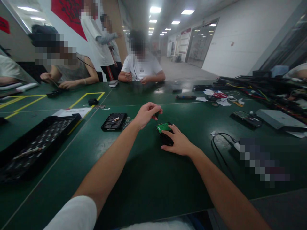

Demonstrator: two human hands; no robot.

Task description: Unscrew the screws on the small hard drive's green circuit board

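Note:
A hard drive (165,138) with a green circuit board (163,127) facing up lies on the table in front of me. My right hand (178,140) grips it from the right, thumb at the near side and fingers over the board's edge. Above its far left corner, my left hand (149,114) pinches a small dark screwdriver (157,115), its thin shaft pointing down at the board. I cannot tell if the tip touches a screw. Left of my left hand sit a black drive housing (114,122) with small parts on it and a loose circuit board (127,122).
At left lies a long black tray (35,147) with small parts. On the right are another drive (247,118), a grey metal box (280,118), a black cable (216,143) and heaped wires (263,91). Across the green table (144,182), people sit working; others stand behind.

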